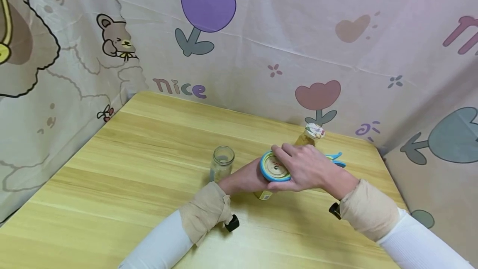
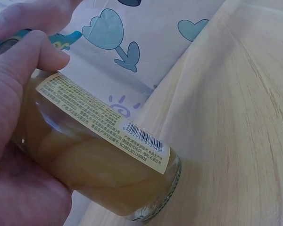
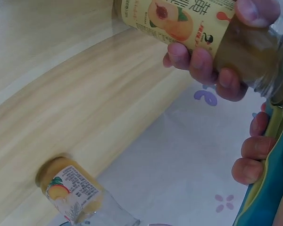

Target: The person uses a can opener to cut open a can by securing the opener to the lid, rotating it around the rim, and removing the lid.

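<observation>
My left hand (image 2: pixel 19 127) grips a glass jar of peaches (image 2: pixel 99 155) round its body, fingers on one side and thumb on the other. The jar has a yellow label and is tilted in both wrist views. Around its lid (image 1: pixel 276 167) sits the ring of a blue and yellow-green jar opener (image 1: pixel 263 170). My right hand (image 1: pixel 304 168) lies over the lid and opener in the head view, its fingers (image 3: pixel 249 170) curled round the opener. The opener's handle ends stick out behind this hand. Most of the left hand is hidden in the head view.
An open glass jar (image 1: pixel 222 160) stands left of my hands, beyond the left forearm; the right wrist view shows yellow contents low in it. Behind my right hand is another jar (image 1: pixel 306 139) with a white patterned lid. Printed cloth (image 1: pixel 246 61) hangs round the wooden table (image 1: pixel 149 144).
</observation>
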`<move>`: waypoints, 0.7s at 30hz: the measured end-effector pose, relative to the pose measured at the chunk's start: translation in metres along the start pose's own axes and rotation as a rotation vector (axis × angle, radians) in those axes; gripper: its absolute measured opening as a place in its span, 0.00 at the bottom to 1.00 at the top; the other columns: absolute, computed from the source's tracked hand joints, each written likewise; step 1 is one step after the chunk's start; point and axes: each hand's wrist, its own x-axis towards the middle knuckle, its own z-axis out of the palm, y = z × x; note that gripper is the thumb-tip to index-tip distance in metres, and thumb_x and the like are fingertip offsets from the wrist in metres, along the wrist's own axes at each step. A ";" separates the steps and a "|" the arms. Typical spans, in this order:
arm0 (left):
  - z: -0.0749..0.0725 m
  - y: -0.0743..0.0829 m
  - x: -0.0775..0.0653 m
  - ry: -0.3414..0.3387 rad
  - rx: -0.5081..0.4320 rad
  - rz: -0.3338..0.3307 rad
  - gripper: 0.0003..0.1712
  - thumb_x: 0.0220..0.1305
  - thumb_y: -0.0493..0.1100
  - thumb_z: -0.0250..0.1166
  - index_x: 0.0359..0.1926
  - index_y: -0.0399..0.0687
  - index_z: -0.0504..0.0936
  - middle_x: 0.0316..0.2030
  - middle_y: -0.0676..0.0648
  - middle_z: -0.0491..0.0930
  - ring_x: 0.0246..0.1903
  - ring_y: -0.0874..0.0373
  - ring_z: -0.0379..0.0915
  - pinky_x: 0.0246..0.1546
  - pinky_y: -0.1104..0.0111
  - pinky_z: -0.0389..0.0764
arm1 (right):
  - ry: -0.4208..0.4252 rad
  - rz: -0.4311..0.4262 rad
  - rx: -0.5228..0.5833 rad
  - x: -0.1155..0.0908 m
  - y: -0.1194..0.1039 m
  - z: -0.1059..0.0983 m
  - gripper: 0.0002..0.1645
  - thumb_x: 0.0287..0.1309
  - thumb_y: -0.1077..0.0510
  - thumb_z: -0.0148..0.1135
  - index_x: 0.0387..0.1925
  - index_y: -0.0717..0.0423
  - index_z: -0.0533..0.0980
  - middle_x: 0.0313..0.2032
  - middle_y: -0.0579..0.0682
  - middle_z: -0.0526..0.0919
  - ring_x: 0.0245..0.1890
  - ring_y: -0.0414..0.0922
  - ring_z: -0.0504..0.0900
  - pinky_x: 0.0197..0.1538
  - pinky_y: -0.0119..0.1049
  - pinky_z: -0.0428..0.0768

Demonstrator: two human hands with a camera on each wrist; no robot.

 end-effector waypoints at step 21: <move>0.006 0.000 0.003 0.056 0.091 -0.057 0.21 0.50 0.41 0.69 0.45 0.57 0.73 0.35 0.49 0.78 0.33 0.60 0.75 0.39 0.67 0.79 | -0.049 0.181 0.050 -0.053 0.007 -0.017 0.47 0.46 0.24 0.60 0.55 0.54 0.70 0.29 0.40 0.71 0.17 0.33 0.64 0.19 0.28 0.65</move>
